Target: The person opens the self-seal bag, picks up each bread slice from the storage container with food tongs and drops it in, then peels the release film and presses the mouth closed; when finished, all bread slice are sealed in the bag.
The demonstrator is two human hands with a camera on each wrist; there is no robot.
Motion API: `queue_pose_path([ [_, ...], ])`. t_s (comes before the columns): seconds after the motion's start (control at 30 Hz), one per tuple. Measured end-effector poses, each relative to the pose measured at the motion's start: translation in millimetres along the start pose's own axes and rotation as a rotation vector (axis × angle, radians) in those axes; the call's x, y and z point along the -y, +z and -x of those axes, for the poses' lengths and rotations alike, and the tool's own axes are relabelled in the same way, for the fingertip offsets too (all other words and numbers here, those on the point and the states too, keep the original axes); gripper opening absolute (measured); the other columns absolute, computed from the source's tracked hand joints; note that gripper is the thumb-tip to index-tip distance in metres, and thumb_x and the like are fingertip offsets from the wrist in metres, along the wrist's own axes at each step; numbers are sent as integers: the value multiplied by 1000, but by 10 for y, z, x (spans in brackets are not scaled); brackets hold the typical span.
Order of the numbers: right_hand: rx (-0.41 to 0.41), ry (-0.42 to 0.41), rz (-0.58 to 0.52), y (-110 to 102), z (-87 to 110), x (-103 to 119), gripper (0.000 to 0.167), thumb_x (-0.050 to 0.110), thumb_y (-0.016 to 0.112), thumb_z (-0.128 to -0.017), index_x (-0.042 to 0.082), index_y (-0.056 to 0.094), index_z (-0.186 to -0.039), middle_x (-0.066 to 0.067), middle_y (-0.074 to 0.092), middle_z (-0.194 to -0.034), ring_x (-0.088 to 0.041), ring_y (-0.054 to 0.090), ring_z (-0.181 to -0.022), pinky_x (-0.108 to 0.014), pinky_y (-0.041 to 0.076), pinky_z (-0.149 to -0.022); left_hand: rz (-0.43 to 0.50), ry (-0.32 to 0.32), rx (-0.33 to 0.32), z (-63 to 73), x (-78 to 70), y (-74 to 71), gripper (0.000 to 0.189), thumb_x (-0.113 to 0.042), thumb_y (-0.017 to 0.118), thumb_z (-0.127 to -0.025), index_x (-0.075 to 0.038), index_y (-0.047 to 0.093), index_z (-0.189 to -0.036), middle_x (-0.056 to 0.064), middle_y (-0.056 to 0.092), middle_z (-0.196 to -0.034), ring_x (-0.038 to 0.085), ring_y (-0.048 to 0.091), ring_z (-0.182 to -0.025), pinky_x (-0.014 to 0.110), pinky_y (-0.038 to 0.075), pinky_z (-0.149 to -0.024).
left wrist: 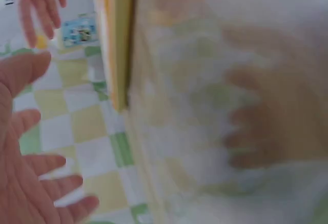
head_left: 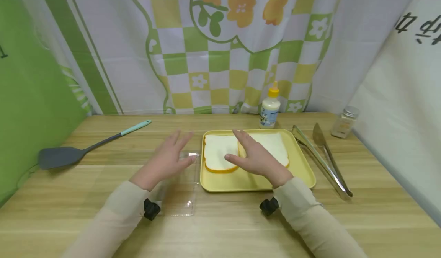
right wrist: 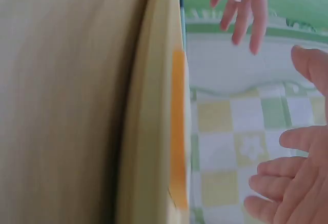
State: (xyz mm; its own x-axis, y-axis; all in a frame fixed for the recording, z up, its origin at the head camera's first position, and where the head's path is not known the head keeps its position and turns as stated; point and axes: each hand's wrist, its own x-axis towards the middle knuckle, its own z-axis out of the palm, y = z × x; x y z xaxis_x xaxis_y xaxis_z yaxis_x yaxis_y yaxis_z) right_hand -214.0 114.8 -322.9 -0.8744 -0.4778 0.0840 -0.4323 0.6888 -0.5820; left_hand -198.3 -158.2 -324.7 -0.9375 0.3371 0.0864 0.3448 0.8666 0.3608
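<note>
My left hand [head_left: 169, 159] hovers with spread fingers over a clear, flat plastic sheet or lid [head_left: 179, 196] left of the yellow tray. Its fingers also show apart in the left wrist view, holding nothing. Above the yellow tray [head_left: 237, 185] my right hand [head_left: 256, 156] hangs with straight fingers and thumb held apart, partly covering the bread. Two slices of white bread lie side by side on the tray: the left slice [head_left: 220, 154] and the right slice [head_left: 273, 143], both with orange-brown crusts.
A spatula [head_left: 65, 156] with a mint handle lies at the left. Behind the tray stands a squeeze bottle [head_left: 270, 110] with a yellow cap. Metal tongs [head_left: 324, 162] lie right of the tray, near a small glass shaker jar [head_left: 345, 123]. Curtains border the table.
</note>
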Motion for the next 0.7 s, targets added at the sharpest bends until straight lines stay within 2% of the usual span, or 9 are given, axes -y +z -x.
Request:
queue_pose_path([
  [0.13, 35, -64, -98, 163, -57, 137, 80, 49, 57, -87, 14, 20, -148, -7, 23, -152, -25, 22, -139, -46, 23, -110, 47, 74, 77, 166, 166, -12, 76, -35, 66, -85, -21, 25, -147, 24, 17, -150, 45, 24, -133, 62, 26, -102],
  [0.27, 58, -113, -158, 321, -135, 264, 78, 44, 62, -86, 15, 24, -147, -5, 29, -150, -25, 29, -136, -43, 27, -109, 67, 125, 155, 260, 305, -14, 75, -31, 70, -82, -16, 31, -145, 21, 27, -148, 42, 26, -134, 58, 25, -105],
  [0.37, 95, -137, -235, 447, -209, 346, 78, 36, 67, -84, 13, 26, -146, -5, 31, -149, -27, 33, -134, -41, 32, -107, 76, 157, 205, 279, 382, -9, 75, -31, 71, -81, -12, 34, -143, 18, 33, -146, 39, 28, -134, 57, 25, -105],
  [0.5, 144, -157, -357, 609, -312, 432, 81, 24, 73, -80, 7, 28, -145, -12, 35, -146, -31, 40, -129, -39, 37, -103, 52, 188, 237, 258, 461, 7, 76, -34, 72, -80, -7, 36, -142, 17, 36, -145, 38, 31, -133, 55, 26, -106],
  [0.7, 191, -92, -463, 783, -463, 507, 84, 18, 77, -76, 10, 29, -144, -17, 46, -134, -28, 48, -120, -35, 41, -99, 6, 170, 282, 211, 516, 26, 71, -35, 71, -81, -5, 42, -137, 21, 36, -143, 40, 32, -132, 55, 26, -105],
])
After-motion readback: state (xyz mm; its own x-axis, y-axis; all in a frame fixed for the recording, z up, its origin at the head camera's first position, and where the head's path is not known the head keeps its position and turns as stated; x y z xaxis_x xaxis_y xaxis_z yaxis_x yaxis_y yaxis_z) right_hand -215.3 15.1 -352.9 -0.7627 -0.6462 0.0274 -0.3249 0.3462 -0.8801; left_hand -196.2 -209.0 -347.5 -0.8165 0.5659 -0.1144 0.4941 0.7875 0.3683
